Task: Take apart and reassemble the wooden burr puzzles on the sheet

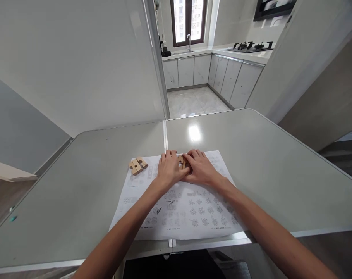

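Wooden puzzle pieces (181,159) show between my two hands, over the far part of a printed instruction sheet (176,223). My left hand (169,167) curls around their left side, its thumb reaching across toward the right. On the right side, my right hand (199,167) presses its fingers against the same pieces. Much of the wood is hidden by my fingers, so I cannot tell how the pieces fit together. Left of my left hand, several more notched wooden blocks (137,166) lie close together on the sheet's upper left corner.
The sheet lies on a folding grey table (268,166) with a metal seam down its middle. A small teal object (13,219) sits near the left edge. Beyond the table, a doorway opens on a kitchen with a faucet (189,42) and gas stove (251,47).
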Available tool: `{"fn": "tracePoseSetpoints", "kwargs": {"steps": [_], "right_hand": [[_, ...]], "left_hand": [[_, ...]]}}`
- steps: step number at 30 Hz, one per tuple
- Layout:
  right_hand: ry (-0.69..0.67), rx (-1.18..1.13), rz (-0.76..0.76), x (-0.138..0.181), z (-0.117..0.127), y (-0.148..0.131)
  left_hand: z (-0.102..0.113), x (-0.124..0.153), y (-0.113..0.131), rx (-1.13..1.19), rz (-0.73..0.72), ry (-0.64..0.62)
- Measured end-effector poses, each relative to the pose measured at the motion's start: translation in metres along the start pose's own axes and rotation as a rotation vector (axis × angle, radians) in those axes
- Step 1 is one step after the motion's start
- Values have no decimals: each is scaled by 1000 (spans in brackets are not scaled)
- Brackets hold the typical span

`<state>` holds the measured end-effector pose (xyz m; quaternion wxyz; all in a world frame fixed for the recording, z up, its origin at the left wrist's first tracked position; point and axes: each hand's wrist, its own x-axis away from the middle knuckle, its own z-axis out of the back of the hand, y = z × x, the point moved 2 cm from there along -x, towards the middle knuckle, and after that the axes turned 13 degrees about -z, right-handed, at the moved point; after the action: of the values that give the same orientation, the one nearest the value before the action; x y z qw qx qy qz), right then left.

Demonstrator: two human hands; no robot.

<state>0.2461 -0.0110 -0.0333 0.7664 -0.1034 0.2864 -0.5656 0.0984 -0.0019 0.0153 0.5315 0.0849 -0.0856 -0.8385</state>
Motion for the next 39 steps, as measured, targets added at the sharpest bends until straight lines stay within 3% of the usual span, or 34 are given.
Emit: {"fn": "tracePoseSetpoints", "kwargs": {"steps": [8,17,24,31,39], "right_hand": [[-79,-74,16,4,1,-8],[-258,-216,102,12,-2,-22],[-287,-313,34,15,-4,-28],[-292,-265,21,18,-10,-23],[-320,-257,-12,20,-12,-23]], "left_hand": [[7,13,-14,16,-118,-57],[-5,74,-57,-19,-353,16],[3,124,-99,71,-450,15],[23,159,-135,142,-512,0],[26,176,-145,80,-532,6]]}}
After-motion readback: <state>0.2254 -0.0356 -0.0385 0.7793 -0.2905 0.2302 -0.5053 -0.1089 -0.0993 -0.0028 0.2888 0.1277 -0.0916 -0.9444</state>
